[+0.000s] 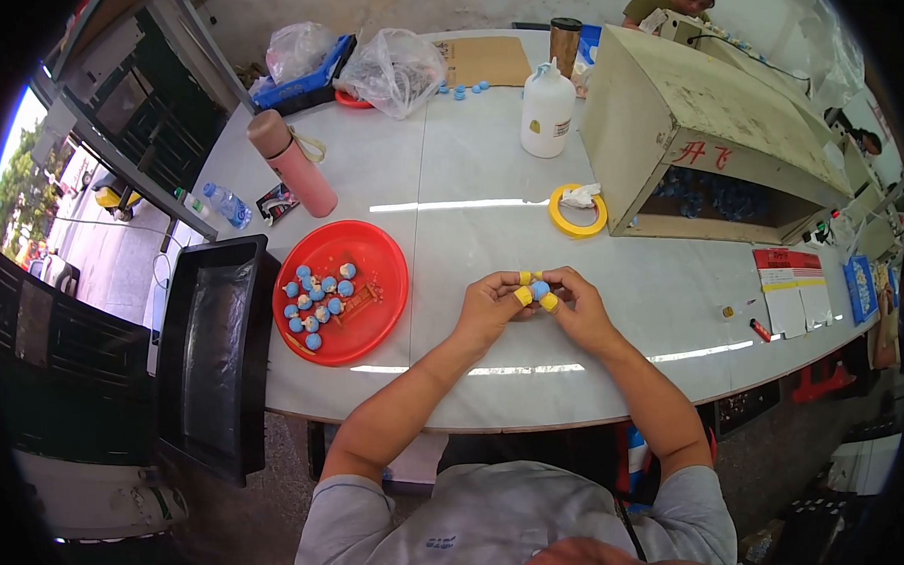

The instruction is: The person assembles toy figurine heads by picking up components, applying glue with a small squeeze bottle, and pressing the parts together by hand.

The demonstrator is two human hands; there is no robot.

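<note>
- Grey shirt [524, 504] fills the near edge, before the table [474, 233].
- Left hand [486, 309] and right hand [587, 319], yellow wraps [522, 297] on some fingertips, pinch a small blue ball [539, 290] between them at near centre.
- Red plate [385, 270] of blue-and-white balls [313, 342] sits left; yellow tape roll [556, 214] lies farther, right.

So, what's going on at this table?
Someone's left hand and right hand are holding a small blue piece between the fingertips, several of which wear yellow coverings. To the left, a red plate holds a cluster of small blue-and-whitish pieces. A black tray sits further left, and a roll of yellow tape lies beyond the hands.
</note>
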